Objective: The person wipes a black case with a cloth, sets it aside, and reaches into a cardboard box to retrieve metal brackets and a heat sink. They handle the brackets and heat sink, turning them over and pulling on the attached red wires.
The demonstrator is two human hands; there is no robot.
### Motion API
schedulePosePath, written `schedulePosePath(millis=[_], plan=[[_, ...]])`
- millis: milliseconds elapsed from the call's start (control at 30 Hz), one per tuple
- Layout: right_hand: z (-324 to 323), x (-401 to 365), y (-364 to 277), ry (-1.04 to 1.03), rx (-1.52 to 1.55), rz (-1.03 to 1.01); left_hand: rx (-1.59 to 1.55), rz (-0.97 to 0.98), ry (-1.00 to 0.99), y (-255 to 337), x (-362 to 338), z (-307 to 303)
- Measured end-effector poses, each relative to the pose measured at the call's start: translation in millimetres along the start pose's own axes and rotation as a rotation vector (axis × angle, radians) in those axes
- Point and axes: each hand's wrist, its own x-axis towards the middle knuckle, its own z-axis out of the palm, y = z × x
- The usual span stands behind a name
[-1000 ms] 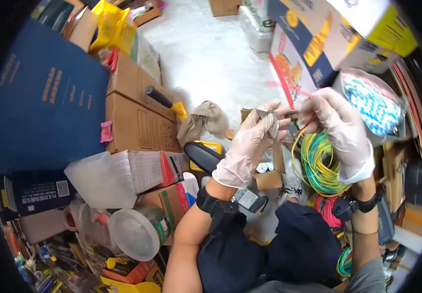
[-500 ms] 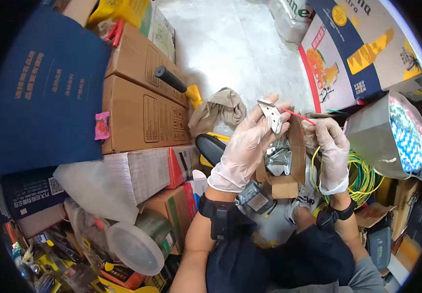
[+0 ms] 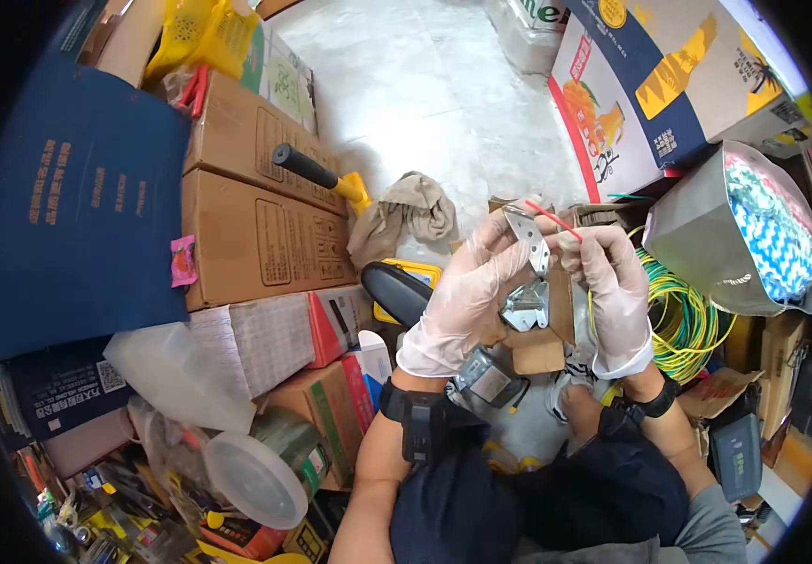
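My left hand [image 3: 462,299], in a thin translucent glove, grips a bent metal bracket [image 3: 524,235] with several holes in it. Pinched in my gloved right hand [image 3: 620,296] is a thin, stiff red wire [image 3: 554,220]. Its far end overlaps the top of the bracket in this view. Below both hands stands a small open cardboard box [image 3: 539,352] with its flap folded out. Inside it lie more shiny metal brackets [image 3: 524,308], partly covered by my left hand.
Green and yellow wire lies coiled [image 3: 683,315] beside my right hand. A grey bag [image 3: 697,230] of blue-white rope stands at the right. Brown cartons [image 3: 260,240] and a yellow-handled tool [image 3: 353,191] are at the left. Near the middle rests a beige cloth [image 3: 404,218].
My right hand has come closer to my left, bringing the red wire across the bracket's top. The bracket has turned to a steeper angle. The whole view has shifted slightly.
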Motion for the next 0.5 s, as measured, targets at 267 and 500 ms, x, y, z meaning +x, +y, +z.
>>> schedulePosePath(millis=[267, 500], plan=[[-12.2, -3.0, -24.3, 0.052, -0.484, -0.457, 0.037, 0.087, 0.046, 13.7, -12.9, 11.1], [-13.0, -6.1, -30.4, 0.052, -0.581, -0.533, 0.187, 0.133, 0.01, 17.7, -18.5, 14.3]])
